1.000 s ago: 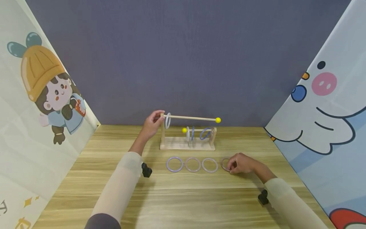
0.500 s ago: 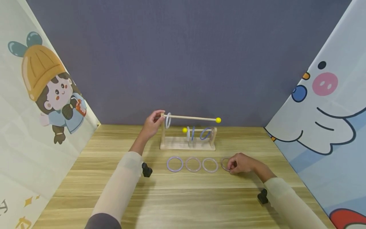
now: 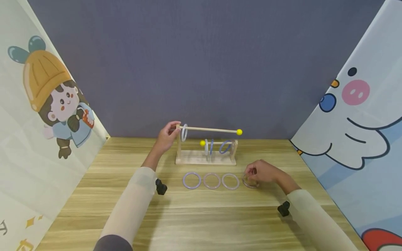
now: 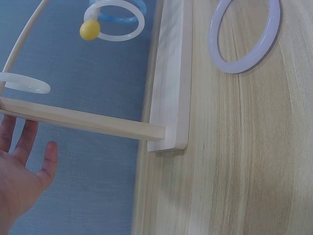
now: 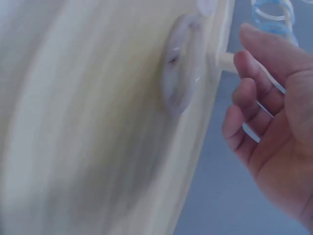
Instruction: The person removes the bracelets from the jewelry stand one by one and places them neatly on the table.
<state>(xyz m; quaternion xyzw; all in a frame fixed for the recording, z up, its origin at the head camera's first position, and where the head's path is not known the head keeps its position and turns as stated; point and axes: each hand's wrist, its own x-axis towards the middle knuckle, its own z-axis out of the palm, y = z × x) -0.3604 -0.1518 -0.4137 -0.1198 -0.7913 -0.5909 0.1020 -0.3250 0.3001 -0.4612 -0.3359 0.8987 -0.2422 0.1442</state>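
Left hand (image 3: pixel 167 137): is pinching the tall post (image 3: pixel 179 148) of the pale wooden ring stand (image 3: pixel 194 157), presumably steadying it, arm (image 3: pixel 133 198) slanting forward | Right hand (image 3: pixel 261 170): is hovering, fingers loosely bent, gripping nothing | Pinkish translucent ring (image 5: pixel 169 81): is lying just below on the wood-grained table (image 3: pixel 201 218), likely spaced for access

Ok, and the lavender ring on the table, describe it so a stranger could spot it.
Find the wooden stand on the table, with its yellow-tipped rods. In front of the stand, four rings lie in a row. The lavender ring is at the left end in the head view, a stronger purple than the three paler ones to its right.
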